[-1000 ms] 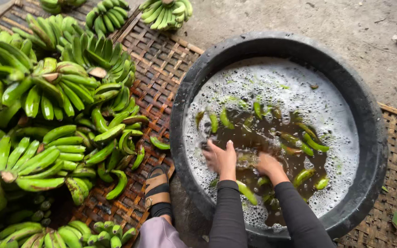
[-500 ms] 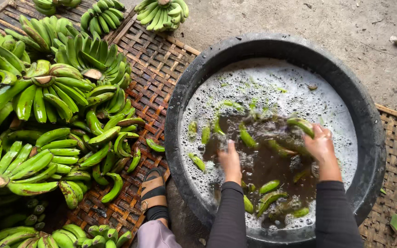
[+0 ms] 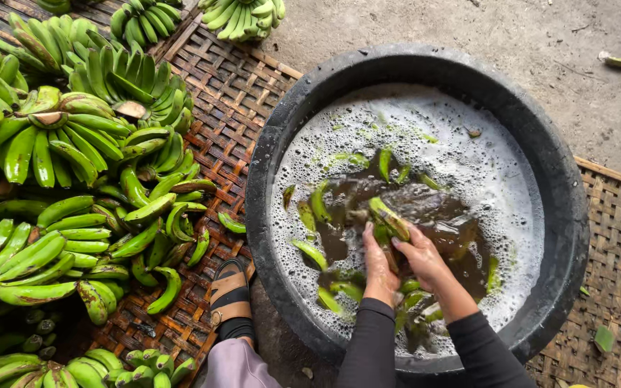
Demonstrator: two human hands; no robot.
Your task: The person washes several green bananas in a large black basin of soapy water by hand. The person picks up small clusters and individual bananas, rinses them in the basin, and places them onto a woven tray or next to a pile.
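Both hands (image 3: 400, 259) clasp one green banana (image 3: 389, 219) above the basin's (image 3: 562, 215) foamy water.

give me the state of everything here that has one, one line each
black basin: filled with dark, foamy water
banana in hands: green, wet, gripped above the water
left hand: wet, on the banana
right hand: wet, closed on the banana
loose bananas in basin: floating, partly sunk
banana bunches: green, dry, piled on the mat
woven mat: flat on the ground
sandal: worn, beside the basin
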